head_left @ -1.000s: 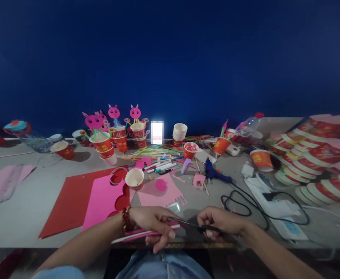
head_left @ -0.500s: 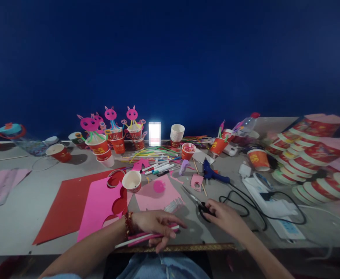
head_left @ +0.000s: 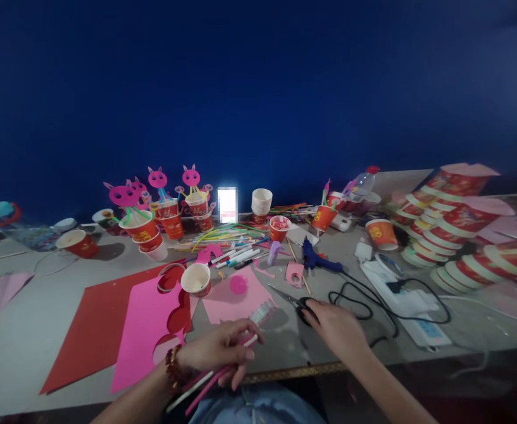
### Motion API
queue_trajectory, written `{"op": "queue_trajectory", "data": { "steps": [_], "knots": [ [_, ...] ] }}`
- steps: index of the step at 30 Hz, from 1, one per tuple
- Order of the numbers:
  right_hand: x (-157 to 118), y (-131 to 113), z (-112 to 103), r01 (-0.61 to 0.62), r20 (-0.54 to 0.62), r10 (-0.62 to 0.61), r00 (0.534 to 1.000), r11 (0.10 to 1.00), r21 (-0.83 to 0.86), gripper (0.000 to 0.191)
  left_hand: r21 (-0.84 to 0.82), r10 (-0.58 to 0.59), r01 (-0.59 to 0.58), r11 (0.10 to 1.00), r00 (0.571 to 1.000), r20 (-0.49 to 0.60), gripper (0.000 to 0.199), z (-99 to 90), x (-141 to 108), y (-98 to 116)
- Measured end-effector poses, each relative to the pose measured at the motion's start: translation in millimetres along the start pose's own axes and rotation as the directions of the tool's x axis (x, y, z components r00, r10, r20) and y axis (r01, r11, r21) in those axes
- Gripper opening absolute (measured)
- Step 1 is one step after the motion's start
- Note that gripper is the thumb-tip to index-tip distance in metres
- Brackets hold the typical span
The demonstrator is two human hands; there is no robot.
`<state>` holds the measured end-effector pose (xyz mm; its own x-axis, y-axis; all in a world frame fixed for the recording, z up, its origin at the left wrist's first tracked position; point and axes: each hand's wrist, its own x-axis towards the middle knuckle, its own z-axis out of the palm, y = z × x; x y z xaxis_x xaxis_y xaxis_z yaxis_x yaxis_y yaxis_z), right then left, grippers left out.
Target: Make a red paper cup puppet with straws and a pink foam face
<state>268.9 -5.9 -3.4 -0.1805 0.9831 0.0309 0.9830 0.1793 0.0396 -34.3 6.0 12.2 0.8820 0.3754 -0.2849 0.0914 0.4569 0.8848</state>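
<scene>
Pink and white sticks (head_left: pixel 205 386) pass through my left hand (head_left: pixel 223 353), whose fingers are curled round them near the table's front edge. A beaded bracelet (head_left: pixel 172 368) circles that wrist. My right hand (head_left: pixel 329 321) lies on the black handles of the scissors (head_left: pixel 287 294), fingers closed over them; the blades point up and left on the table. Between the hands and the cups lies a pale pink sheet (head_left: pixel 223 303) bearing a bright pink disc (head_left: pixel 239 284) and a clear plastic piece (head_left: pixel 262 313).
A blue glue gun (head_left: pixel 320 259) with a black cable lies right of centre, near a white power strip (head_left: pixel 424 330). Stacked red cups (head_left: pixel 444 235) lean at the right. Pink-faced cup figures (head_left: pixel 191 178) stand at the back left. Red (head_left: pixel 86 330) and pink sheets (head_left: pixel 135 335) lie left.
The view has shifted slightly to the right. My left hand has tilted the sticks more steeply and its fingers have curled in. My right hand remains at the scissors' handles.
</scene>
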Motion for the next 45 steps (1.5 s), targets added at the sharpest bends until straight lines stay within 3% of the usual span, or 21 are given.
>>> {"op": "queue_trajectory", "data": {
  "steps": [2, 5, 7, 9, 11, 14, 16, 19, 23, 33, 38, 42, 45],
  "knots": [
    [1, 1, 9, -0.001, -0.07, 0.003, 0.998, 0.999, 0.032, 0.02, -0.014, 0.069, -0.073, 0.997, 0.985, -0.159, 0.042, -1.0, -2, -3],
    [-1, 4, 23, 0.012, -0.191, 0.014, 0.981, 0.991, 0.136, 0.026, -0.032, 0.152, -0.175, 0.984, 0.919, -0.363, 0.058, -1.4, 5, -10],
    [-3, 1, 28, 0.011, -0.26, 0.06, 0.964, 0.964, 0.265, 0.028, -0.057, 0.174, -0.222, 0.973, 0.878, -0.446, 0.068, -0.6, 15, -15],
    [-5, -8, 30, 0.006, -0.262, 0.129, 0.956, 0.888, 0.461, 0.028, -0.088, 0.162, -0.226, 0.97, 0.875, -0.456, 0.071, 0.9, 25, -19],
    [-5, -25, 30, -0.014, -0.155, 0.171, 0.973, 0.715, 0.699, 0.03, -0.1, 0.144, -0.209, 0.973, 0.883, -0.447, 0.068, 3.1, 34, -22],
    [1, -53, 30, -0.083, 0.043, 0.135, 0.99, 0.306, 0.949, 0.036, -0.076, 0.138, -0.193, 0.978, 0.879, -0.457, 0.056, 8.5, 42, -24],
    [6, -67, 29, -0.069, 0.038, 0.167, 0.985, 0.184, 0.98, 0.033, -0.053, 0.143, -0.189, 0.981, 0.873, -0.467, 0.053, 13.0, 43, -24],
    [13, -77, 22, -0.01, -0.037, 0.24, 0.97, 0.193, 0.981, 0.027, -0.004, 0.166, -0.192, 0.981, 0.856, -0.489, 0.051, 19.7, 41, -25],
    [15, -78, 7, 0.045, -0.089, 0.187, 0.978, 0.228, 0.973, 0.024, 0.077, 0.22, -0.213, 0.974, 0.806, -0.55, 0.045, 25.6, 33, -24],
    [9, -87, -19, 0.165, -0.179, 0.148, 0.973, 0.106, 0.981, 0.013, 0.302, 0.339, -0.193, 0.934, 0.75, -0.568, 0.035, 35.0, 17, -21],
    [7, -92, -27, 0.212, -0.233, 0.171, 0.957, 0.133, 0.968, 0.013, 0.302, 0.34, -0.19, 0.934, 0.731, -0.592, 0.034, 37.3, 14, -18],
    [9, -94, -28, 0.221, -0.229, 0.174, 0.958, 0.064, 0.973, 0.017, 0.272, 0.35, -0.227, 0.935, 0.713, -0.608, 0.034, 37.9, 15, -20],
    [10, -99, -23, 0.168, -0.156, 0.204, 0.966, -0.041, 0.985, 0.024, 0.273, 0.356, -0.233, 0.933, 0.695, -0.625, 0.033, 37.5, 17, -23]
  ]
}}
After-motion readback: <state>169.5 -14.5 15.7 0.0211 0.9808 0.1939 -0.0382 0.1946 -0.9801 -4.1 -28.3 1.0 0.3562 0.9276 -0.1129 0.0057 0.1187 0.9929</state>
